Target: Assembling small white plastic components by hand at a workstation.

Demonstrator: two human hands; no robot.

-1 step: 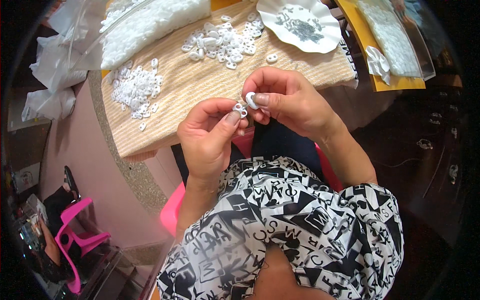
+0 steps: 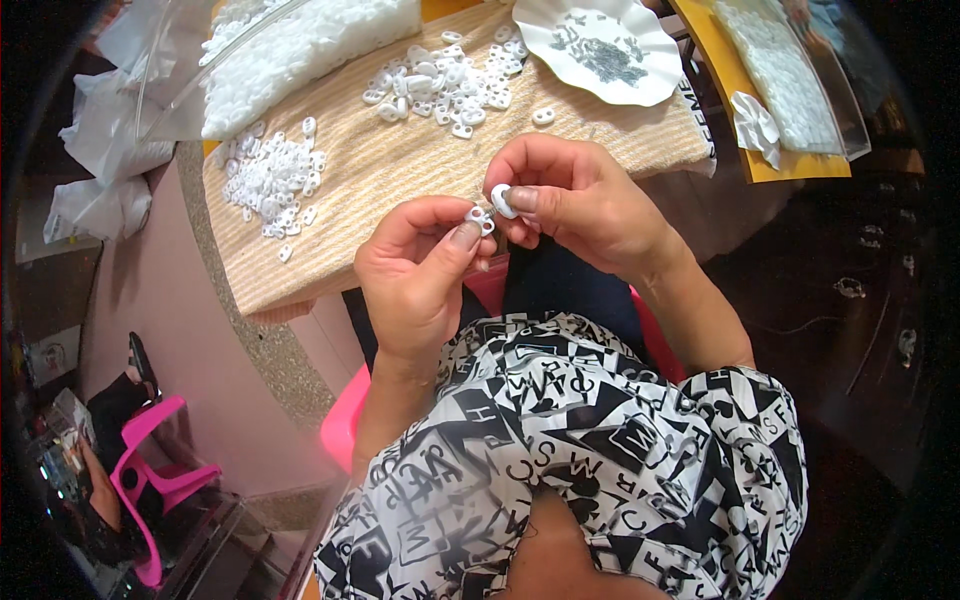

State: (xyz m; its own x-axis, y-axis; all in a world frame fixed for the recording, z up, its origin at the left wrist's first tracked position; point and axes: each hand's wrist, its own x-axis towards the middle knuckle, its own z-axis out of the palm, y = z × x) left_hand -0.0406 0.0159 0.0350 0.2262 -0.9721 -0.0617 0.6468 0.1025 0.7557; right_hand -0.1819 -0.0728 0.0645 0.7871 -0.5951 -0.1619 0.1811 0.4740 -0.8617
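White holed piece pinched at tip of left grip; oval piece likewise, right grip.

The person wears a loose top in black and white, printed all over with capital letters, blocks and angular patches. Some letters are black on white, others white on black; they vary in size and lean every way, and a few sit inside outlined frames. Softer grey strokes cross the left part of the chest. Rounded black shapes stand near the neckline, which dips into a narrow V. The cloth falls in soft folds. The right sleeve is short and wide, in the same print. The trousers are dark navy and plain. Both forearms are bare, and the thumbnails extend slightly beyond the fingertips.
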